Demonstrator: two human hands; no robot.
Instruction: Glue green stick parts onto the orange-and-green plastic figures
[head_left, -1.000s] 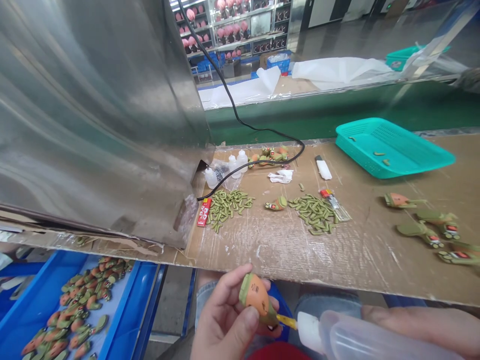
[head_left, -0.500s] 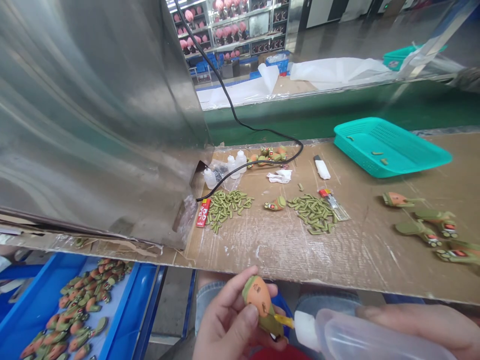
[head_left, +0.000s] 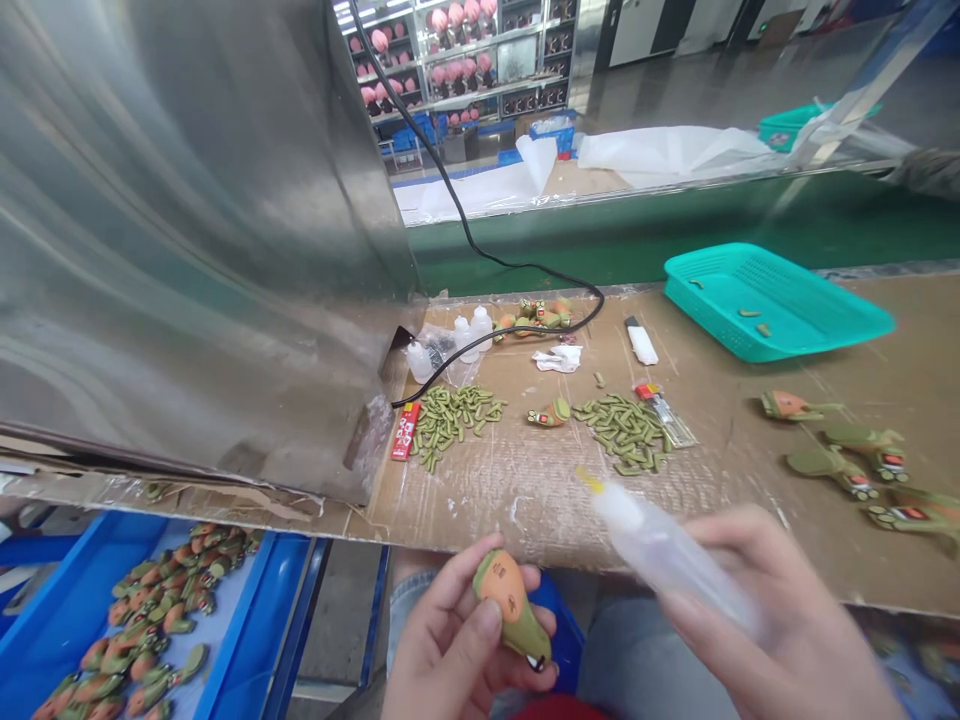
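Note:
My left hand [head_left: 457, 650] is closed around a small orange-and-green toy figure [head_left: 511, 606], held in front of the table's near edge. My right hand [head_left: 772, 625] grips a clear squeeze bottle [head_left: 660, 545] with a yellow tip; the bottle is lifted and tilted, its tip over the cardboard-covered table [head_left: 570, 490], apart from the figure. On the table lie two piles of small green pieces [head_left: 450, 418] [head_left: 626, 430], with one toy figure [head_left: 551, 412] between them.
A large metal housing [head_left: 187, 230] fills the left. A teal tray [head_left: 772, 300] sits far right, finished figures [head_left: 847, 450] near it. Small bottles [head_left: 465, 335], a black cable [head_left: 525, 270] and a red tube [head_left: 405, 432] lie mid-table. A blue bin [head_left: 52, 620] of figures is lower left.
My right hand has raised the squeeze bottle away from the figure and swung its tip up over the table. My left hand still holds the figure, turned slightly.

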